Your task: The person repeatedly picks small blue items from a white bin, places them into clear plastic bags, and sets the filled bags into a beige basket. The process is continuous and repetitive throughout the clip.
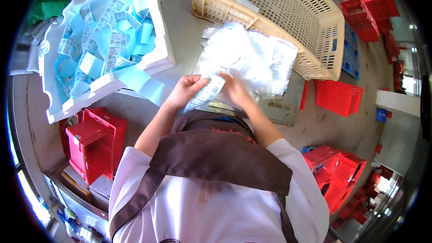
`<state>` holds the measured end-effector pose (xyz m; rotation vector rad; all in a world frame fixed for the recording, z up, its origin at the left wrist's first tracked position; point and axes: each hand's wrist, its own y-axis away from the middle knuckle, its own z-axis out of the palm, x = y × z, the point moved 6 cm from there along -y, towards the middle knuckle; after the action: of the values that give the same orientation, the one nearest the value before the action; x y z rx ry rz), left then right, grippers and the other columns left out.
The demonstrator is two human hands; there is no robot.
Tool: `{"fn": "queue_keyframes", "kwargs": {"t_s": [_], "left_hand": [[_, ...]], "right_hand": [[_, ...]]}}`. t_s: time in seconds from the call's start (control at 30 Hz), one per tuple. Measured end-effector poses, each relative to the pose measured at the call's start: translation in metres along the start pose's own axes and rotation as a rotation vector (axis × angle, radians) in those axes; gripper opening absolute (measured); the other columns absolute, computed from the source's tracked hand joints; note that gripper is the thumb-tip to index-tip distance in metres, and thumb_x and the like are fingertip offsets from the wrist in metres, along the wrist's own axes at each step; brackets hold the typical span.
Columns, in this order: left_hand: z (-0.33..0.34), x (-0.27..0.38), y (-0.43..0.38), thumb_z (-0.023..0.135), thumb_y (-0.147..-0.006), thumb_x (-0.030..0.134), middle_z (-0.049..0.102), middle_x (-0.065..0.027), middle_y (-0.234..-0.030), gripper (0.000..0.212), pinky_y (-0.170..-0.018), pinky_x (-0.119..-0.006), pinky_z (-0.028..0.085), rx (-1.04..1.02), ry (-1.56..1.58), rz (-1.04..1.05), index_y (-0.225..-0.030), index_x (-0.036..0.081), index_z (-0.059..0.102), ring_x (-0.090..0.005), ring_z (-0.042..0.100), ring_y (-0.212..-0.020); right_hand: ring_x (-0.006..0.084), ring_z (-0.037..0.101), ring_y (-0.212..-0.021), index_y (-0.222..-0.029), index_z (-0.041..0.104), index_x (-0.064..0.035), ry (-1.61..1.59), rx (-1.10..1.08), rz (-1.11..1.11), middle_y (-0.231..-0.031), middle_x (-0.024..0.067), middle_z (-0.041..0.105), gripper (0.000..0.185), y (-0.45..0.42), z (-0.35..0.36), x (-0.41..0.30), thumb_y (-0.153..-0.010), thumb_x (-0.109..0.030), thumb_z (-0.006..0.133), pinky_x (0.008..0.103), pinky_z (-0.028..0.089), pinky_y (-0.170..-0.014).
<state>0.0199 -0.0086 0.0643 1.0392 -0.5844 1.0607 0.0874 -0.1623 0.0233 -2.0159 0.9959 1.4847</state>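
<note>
A strip of printed labels (206, 91) on blue backing is pinched between the thumb and fingers of my left hand (185, 91). From there the blue backing (143, 82) runs left to a white foam box (111, 82) heaped with coiled label strips (116, 42). My right hand (236, 89) is blurred at the strip's right edge; whether its fingers grip the strip is not visible. Just beyond both hands lies a pile of clear plastic bags (243, 57), bright with glare, on the table (179, 17).
A cream perforated plastic crate (324, 30) stands behind the bags, with clear plastic packets (246, 4) inside. Red crates lie at lower left (98, 141) and at right (339, 98), with more red crates (337, 172) at lower right. A green bag (50, 3) sits at far left.
</note>
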Motion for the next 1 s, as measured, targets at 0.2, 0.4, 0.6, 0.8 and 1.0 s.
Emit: {"fn": "queue_keyframes", "kwargs": {"t_s": [0.2, 0.4, 0.6, 0.8, 1.0], "left_hand": [[-0.012, -0.028, -0.034, 0.057, -0.095, 0.026, 0.065, -0.0005, -0.08, 0.03, -0.061, -0.023, 0.047, 0.05, -0.226, 0.012, -0.097, -0.002, 0.068, -0.0052, 0.056, -0.068], [-0.025, -0.044, -0.022, 0.057, -0.094, 0.023, 0.063, 0.0016, -0.077, 0.028, -0.06, -0.023, 0.045, 0.132, -0.282, -0.072, -0.095, -0.003, 0.067, -0.005, 0.053, -0.066], [-0.019, -0.025, -0.021, 0.058, -0.091, 0.015, 0.063, -0.0004, -0.08, 0.02, -0.065, -0.025, 0.045, 0.189, -0.364, 0.197, -0.096, -0.003, 0.065, -0.007, 0.054, -0.073], [-0.042, -0.037, -0.04, 0.065, -0.082, 0.026, 0.061, -0.0169, -0.063, 0.033, -0.06, -0.037, 0.047, 0.317, -0.74, -0.05, -0.075, -0.006, 0.064, -0.0199, 0.058, -0.06], [-0.056, -0.038, -0.064, 0.067, -0.075, 0.033, 0.057, -0.022, -0.06, 0.042, -0.06, -0.041, 0.047, 0.293, -0.955, -0.091, -0.063, -0.006, 0.06, -0.0298, 0.058, -0.057]], "right_hand": [[0.0193, 0.054, -0.11, -0.123, 0.055, -0.0036, -0.254, -0.107, 0.108, -0.115, 0.0079, 0.061, 0.032, 0.009, 0.007, 0.035, -0.093, -0.013, 0.05, 0.034, 0.045, -0.093], [0.0112, 0.057, -0.091, -0.116, 0.058, -0.0006, -0.45, -0.027, 0.318, -0.099, 0.0067, 0.062, 0.035, 0.001, 0.004, 0.011, -0.088, -0.022, 0.064, 0.0246, 0.047, -0.077], [0.0061, 0.049, -0.065, -0.09, 0.06, -0.0015, -0.439, -0.002, 0.249, -0.073, -0.0029, 0.054, 0.018, -0.002, 0.018, 0.024, -0.087, -0.019, 0.065, 0.0231, 0.04, -0.059], [0.0044, 0.05, -0.075, -0.107, 0.06, -0.0028, -0.397, 0.078, 0.253, -0.084, -0.0036, 0.057, 0.02, -0.003, 0.021, 0.032, -0.09, -0.014, 0.061, 0.0206, 0.04, -0.068], [0.0182, 0.05, -0.098, -0.123, 0.054, -0.0072, 0.088, 0.243, -0.034, -0.107, 0.008, 0.059, 0.039, 0.003, 0.008, -0.009, -0.085, -0.005, 0.058, 0.0299, 0.043, -0.084]]}}
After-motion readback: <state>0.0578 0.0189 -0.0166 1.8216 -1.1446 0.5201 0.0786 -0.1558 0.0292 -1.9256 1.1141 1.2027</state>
